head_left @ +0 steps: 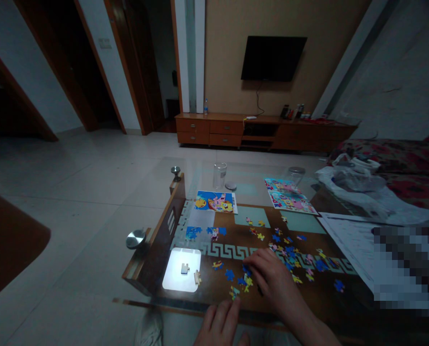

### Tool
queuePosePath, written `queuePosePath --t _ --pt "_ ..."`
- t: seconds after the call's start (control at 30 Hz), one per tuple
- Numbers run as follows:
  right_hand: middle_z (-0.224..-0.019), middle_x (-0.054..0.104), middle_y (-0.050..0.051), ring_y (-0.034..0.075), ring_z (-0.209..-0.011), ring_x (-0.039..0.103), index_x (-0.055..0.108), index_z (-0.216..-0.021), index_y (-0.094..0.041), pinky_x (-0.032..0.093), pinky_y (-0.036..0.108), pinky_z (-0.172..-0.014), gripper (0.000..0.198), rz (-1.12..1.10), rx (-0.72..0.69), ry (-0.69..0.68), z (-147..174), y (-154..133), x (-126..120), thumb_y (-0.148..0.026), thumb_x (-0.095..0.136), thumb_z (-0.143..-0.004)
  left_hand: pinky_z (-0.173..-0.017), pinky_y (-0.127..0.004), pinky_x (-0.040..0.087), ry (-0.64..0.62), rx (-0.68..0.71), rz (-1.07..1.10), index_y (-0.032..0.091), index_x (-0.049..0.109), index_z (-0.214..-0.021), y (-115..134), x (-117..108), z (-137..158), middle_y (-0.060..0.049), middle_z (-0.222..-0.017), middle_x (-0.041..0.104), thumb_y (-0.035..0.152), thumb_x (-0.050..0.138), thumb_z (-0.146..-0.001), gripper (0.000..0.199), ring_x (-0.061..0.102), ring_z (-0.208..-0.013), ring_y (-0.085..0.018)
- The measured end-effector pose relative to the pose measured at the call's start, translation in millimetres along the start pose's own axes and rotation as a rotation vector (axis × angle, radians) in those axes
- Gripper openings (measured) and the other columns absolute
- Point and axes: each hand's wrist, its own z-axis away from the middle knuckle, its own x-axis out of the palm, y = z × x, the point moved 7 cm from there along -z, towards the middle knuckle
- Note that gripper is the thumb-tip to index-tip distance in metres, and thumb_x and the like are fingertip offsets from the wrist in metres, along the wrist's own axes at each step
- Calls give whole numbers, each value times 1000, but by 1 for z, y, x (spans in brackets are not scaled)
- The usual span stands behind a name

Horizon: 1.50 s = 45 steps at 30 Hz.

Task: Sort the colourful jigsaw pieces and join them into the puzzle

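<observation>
Several small coloured puzzle pieces (290, 252) lie scattered on a glass-topped table (185, 305). My right hand (270, 278) rests palm down among them, fingertips on blue pieces near its left side; whether it grips one is hidden. My left hand (221, 324) lies at the table's near edge, fingers apart, its tips next to a yellow-blue piece (234, 291). A few joined blue pieces (203, 233) sit further back on the left. One pale piece (184, 268) lies in a bright patch of light.
A cartoon picture card (215, 201), a second one (288, 194), a glass (219, 175) and a jar (296, 174) stand at the table's far side. A plastic bag (351, 180) and papers (347, 235) lie right. A TV cabinet (261, 130) stands beyond the tiled floor.
</observation>
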Motion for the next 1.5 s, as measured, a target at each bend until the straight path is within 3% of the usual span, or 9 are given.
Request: queuePosePath --t 0.3,0.9,1.17,1.5 --pt "-87 64 5 22 -86 57 67 -89 -20 46 35 -76 23 -8 -6 10 0 2 1 -7 49 -89 -73 -36 59 -18 -3 -23 25 39 -144 -3 10 5 -8 -112 68 23 37 -93 52 65 -93 -23" --pt "-85 64 5 21 -85 58 68 -88 -19 46 34 -74 23 11 -3 4 0 -2 -2 -6 49 -88 -74 -36 58 -46 19 -8 23 38 -145 0 7 2 -8 -112 68 24 37 -93 52 64 -93 -23" --pt "-86 64 6 22 -85 58 68 -89 -18 46 35 -75 22 5 -14 -5 0 -1 1 -6 50 -88 -78 -38 58 -143 -78 11 27 49 -138 -7 13 4 -7 -114 69 26 39 -92 47 65 -96 -24" --pt "-86 64 6 22 -85 58 68 -89 -18 46 35 -76 23 -2 -17 1 -1 0 0 -6 49 -88 -79 -38 57 -176 -94 19 29 47 -139 -4 9 0 -7 -114 68 26 41 -92 47 63 -97 -24"
